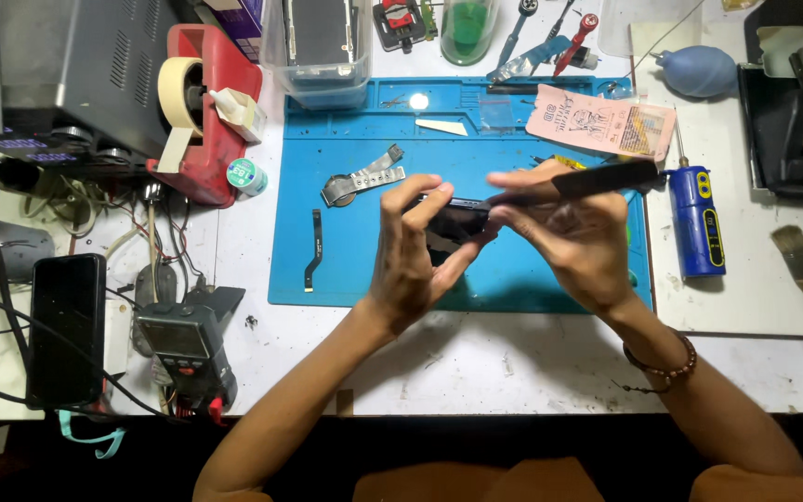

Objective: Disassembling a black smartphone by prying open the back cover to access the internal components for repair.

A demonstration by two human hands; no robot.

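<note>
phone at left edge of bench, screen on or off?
Off. The phone lies flat with a uniformly black screen, cables crossing it.

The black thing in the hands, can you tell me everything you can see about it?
The black device is small, flat and dark, with a glossy face, probably a phone part. It is held tilted above the blue mat. The left hand grips it around its edges, while the right hand presses the tip of a black tool against its top edge.

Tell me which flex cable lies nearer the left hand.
The silver ribbon, just above the left hand; the thin dark strip lies farther left on the mat.
</note>
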